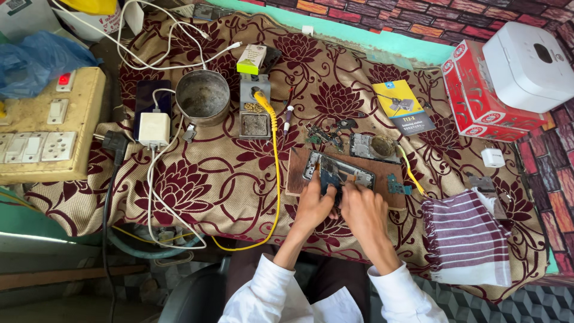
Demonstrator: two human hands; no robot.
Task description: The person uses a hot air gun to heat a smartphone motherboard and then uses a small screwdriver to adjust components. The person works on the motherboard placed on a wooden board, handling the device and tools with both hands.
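An opened phone (335, 170) with its inner parts bare lies on a brown wooden board (296, 173) on the patterned cloth. My left hand (314, 206) rests on the phone's near left edge, fingers pressed on the frame. My right hand (362, 209) sits beside it at the near right, fingertips pinched together over the phone's lower part; a thin tool may be in them, but it is too small to tell. Both white sleeves show at the bottom.
A soldering iron with a yellow cable (275, 149) stands in its holder (255, 116) beside a metal bowl (202, 96). Loose parts (326, 134), a second phone frame (373, 146), a striped cloth (466, 236), red boxes (478, 98), a charger (154, 128) and a switchboard (48, 125) surround the board.
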